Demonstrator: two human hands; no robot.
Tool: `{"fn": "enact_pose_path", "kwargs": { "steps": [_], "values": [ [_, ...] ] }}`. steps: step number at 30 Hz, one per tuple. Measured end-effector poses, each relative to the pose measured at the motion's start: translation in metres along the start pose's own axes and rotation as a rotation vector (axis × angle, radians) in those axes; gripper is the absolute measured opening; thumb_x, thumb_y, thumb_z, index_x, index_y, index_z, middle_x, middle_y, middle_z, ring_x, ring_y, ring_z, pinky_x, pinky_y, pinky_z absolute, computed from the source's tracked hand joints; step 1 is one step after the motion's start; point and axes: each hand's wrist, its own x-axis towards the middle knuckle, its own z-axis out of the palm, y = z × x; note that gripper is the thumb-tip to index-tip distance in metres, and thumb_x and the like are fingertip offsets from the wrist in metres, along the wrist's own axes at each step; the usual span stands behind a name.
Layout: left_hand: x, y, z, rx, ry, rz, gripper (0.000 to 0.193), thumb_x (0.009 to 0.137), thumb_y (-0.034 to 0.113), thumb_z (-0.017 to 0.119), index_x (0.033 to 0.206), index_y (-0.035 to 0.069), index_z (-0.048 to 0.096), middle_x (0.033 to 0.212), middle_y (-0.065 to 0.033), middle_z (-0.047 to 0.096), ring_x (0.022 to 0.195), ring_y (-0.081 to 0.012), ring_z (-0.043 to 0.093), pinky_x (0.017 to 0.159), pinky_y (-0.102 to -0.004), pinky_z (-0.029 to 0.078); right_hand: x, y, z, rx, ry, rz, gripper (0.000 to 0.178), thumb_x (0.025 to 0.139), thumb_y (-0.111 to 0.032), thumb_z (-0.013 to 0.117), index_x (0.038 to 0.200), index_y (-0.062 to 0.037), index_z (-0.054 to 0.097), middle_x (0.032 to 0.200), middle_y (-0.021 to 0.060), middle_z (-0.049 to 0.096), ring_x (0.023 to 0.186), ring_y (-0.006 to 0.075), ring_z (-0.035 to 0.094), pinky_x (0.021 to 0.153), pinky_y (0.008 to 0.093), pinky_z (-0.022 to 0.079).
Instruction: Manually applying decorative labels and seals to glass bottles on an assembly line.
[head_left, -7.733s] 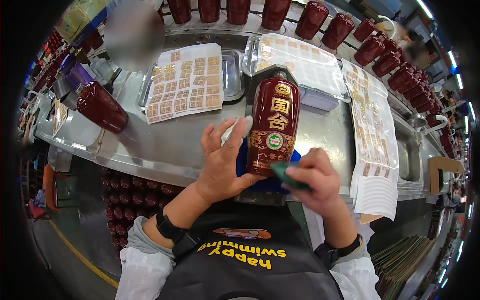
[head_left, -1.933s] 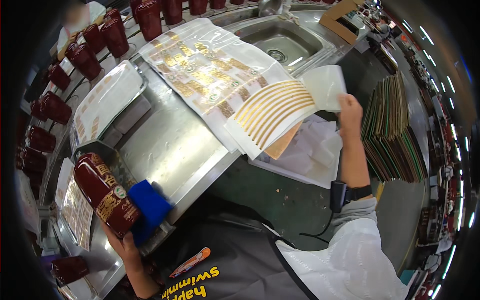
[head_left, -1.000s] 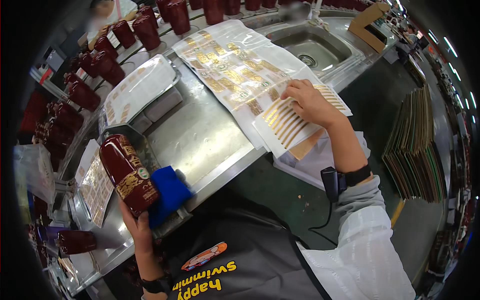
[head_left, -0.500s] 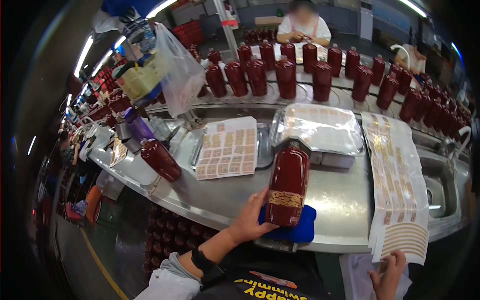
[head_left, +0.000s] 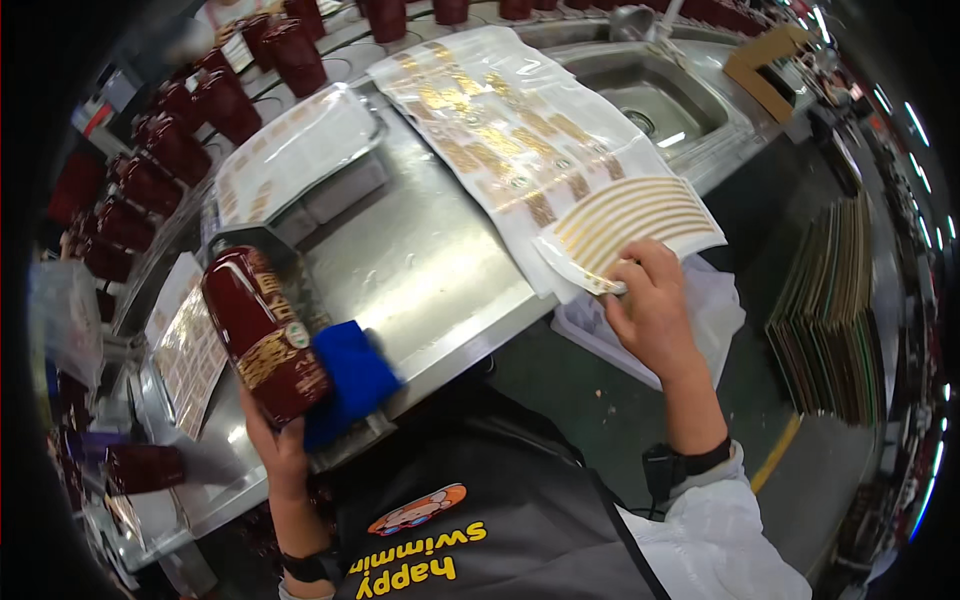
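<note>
A dark red glass bottle with a gold patterned band and gold lettering leans at the table's front edge, next to a blue cloth. My left hand is closed around its lower end. Off to the right, a white decal sheet with curved gold stripes hangs partly over the table edge. At its near corner, my right hand pinches the sheet between thumb and fingers. Under and beyond it lies a long sheet of gold decals.
A film-covered tray and another decal sheet lie on the steel table. Several red bottles line the back. A sink is far right. A white plastic-lined bin and stacked boards stand below.
The view has swung to the right and tilted. My right hand has come up to the striped decal sheet's corner, which now curls up. My left hand still holds the bottle.
</note>
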Motion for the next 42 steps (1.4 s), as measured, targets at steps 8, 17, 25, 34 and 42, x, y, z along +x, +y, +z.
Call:
{"fn": "enact_pose_path", "kwargs": {
  "steps": [8, 17, 25, 34, 42],
  "values": [
    [-0.008, 0.003, 0.019, -0.007, -0.051, -0.019, 0.094, 0.086, 0.055, 0.064, 0.149, -0.003, 0.024, 0.141, -0.0163, 0.044, 0.129, -0.0246, 0.045, 0.108, -0.0379, 0.034, -0.009, 0.058, 0.001, 0.253, 0.216, 0.218, 0.013, 0.077, -0.001, 0.065, 0.088, -0.0030, 0.056, 0.109, 0.0125, 0.055, 0.097, 0.0282, 0.054, 0.084, 0.0360, 0.043],
    [-0.008, -0.002, 0.012, 0.001, -0.047, -0.053, 0.097, 0.086, 0.058, 0.063, 0.148, -0.005, 0.024, 0.141, -0.0172, 0.043, 0.129, -0.0252, 0.045, 0.108, -0.0383, 0.034, -0.016, 0.033, -0.036, 0.251, 0.276, -0.008, 0.025, 0.073, 0.004, 0.065, 0.095, -0.0026, 0.057, 0.108, 0.0134, 0.054, 0.102, 0.0327, 0.054, 0.091, 0.0399, 0.043],
    [-0.005, -0.001, 0.011, 0.041, -0.034, -0.027, 0.097, 0.085, 0.061, 0.061, 0.147, -0.006, 0.026, 0.139, -0.0168, 0.045, 0.128, -0.0250, 0.046, 0.107, -0.0381, 0.034, 0.001, 0.017, -0.039, 0.321, -0.194, -0.024, 0.026, 0.074, -0.006, 0.071, 0.099, -0.0034, 0.064, 0.106, 0.0124, 0.055, 0.106, 0.0333, 0.051, 0.091, 0.0423, 0.042],
    [-0.007, 0.009, 0.018, -0.018, -0.023, -0.057, 0.104, 0.081, 0.065, 0.065, 0.148, -0.004, 0.025, 0.140, -0.0160, 0.044, 0.129, -0.0247, 0.045, 0.108, -0.0379, 0.034, 0.071, 0.058, 0.002, 0.032, -0.733, -0.069, 0.034, 0.071, 0.001, 0.059, 0.102, -0.0103, 0.064, 0.112, 0.0091, 0.056, 0.110, 0.0312, 0.051, 0.088, 0.0417, 0.045],
    [-0.007, 0.007, 0.015, -0.032, -0.020, -0.063, 0.103, 0.081, 0.064, 0.066, 0.147, -0.005, 0.026, 0.141, -0.0162, 0.043, 0.129, -0.0249, 0.045, 0.108, -0.0379, 0.034, 0.089, 0.065, 0.012, 0.090, -0.800, -0.142, 0.017, 0.076, -0.006, 0.065, 0.092, -0.0098, 0.060, 0.101, 0.0059, 0.057, 0.105, 0.0277, 0.052, 0.081, 0.0411, 0.047]
  ]
}}
